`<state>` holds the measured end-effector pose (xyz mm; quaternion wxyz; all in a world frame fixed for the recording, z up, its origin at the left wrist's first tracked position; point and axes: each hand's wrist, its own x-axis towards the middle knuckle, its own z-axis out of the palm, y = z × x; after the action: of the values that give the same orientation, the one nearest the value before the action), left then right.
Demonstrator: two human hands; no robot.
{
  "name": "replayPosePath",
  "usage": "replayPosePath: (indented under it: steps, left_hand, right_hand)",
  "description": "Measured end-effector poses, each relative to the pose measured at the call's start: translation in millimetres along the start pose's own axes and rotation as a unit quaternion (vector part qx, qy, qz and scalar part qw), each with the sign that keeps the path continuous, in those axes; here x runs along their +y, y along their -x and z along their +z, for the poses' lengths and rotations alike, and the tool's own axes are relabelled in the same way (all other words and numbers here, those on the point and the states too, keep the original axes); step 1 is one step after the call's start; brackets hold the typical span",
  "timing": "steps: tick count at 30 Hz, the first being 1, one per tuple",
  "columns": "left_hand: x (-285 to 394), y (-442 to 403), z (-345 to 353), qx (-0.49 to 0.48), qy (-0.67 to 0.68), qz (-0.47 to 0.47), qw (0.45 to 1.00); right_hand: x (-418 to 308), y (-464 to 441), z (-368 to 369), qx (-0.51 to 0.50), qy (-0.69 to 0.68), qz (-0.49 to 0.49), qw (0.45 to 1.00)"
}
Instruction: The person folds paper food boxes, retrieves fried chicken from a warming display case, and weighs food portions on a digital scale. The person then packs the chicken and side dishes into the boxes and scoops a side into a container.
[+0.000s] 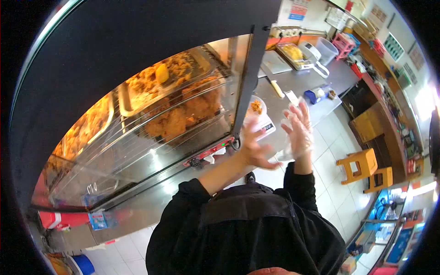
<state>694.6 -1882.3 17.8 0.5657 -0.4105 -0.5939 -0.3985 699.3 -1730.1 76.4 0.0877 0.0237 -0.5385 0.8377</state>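
Note:
My left hand [257, 145] is bare and slightly blurred, its fingers spread with nothing between them. To its right, my right hand [299, 130] wears a clear plastic glove, loose at the wrist, and its fingers are raised and apart. The two hands do not touch. Just beyond my left hand, a bowl with small orange-brown food pieces [256, 107] rests on a white digital scale [267, 127]. A knife with a cream handle [277, 89] lies farther back on the metal counter [298, 80].
At the left, a glass-fronted cabinet [250, 78] holds trays of fried food [160, 75] and a wire rack with large fried pieces [183, 112]. A blue-and-white packet [316, 94] lies near the counter's right edge. Yellow stools [359, 164] stand on the tiled floor.

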Motion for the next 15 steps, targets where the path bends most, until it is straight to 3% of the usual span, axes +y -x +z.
replayPosePath:
  steps: [1,5,7,8,9,10,13,14,15]
  left_hand:
    - [26,7,22,-0.02,0.083,-0.08,0.993]
    - [43,13,60,-0.07,0.082,-0.195,0.975]
    - [31,13,77,-0.057,0.025,-0.188,0.98]
    - [27,12,83,-0.1,-0.01,-0.227,0.969]
    - [23,11,86,-0.139,-0.053,-0.266,0.952]
    - [18,12,97,-0.077,-0.048,-0.267,0.96]
    - [-22,18,119,-0.041,-0.182,-0.219,0.958]
    - [-22,1,114,-0.086,-0.179,-0.271,0.942]
    - [-24,-15,110,-0.161,-0.195,-0.253,0.934]
  right_hand:
    - [24,-4,-17,0.076,-0.001,-0.022,0.997]
    - [31,-9,-41,0.104,-0.035,0.041,0.993]
    - [53,-23,-68,0.095,-0.051,0.066,0.992]
    - [85,-39,-99,0.014,0.178,-0.082,0.981]
    - [95,-44,-102,-0.032,0.242,-0.115,0.963]
    - [104,-47,-104,-0.073,0.3,-0.153,0.939]
    - [74,-36,-61,-0.046,0.035,0.054,0.997]
    - [71,-41,-58,-0.06,0.007,0.051,0.997]
    - [69,-48,-59,-0.069,-0.017,0.049,0.996]
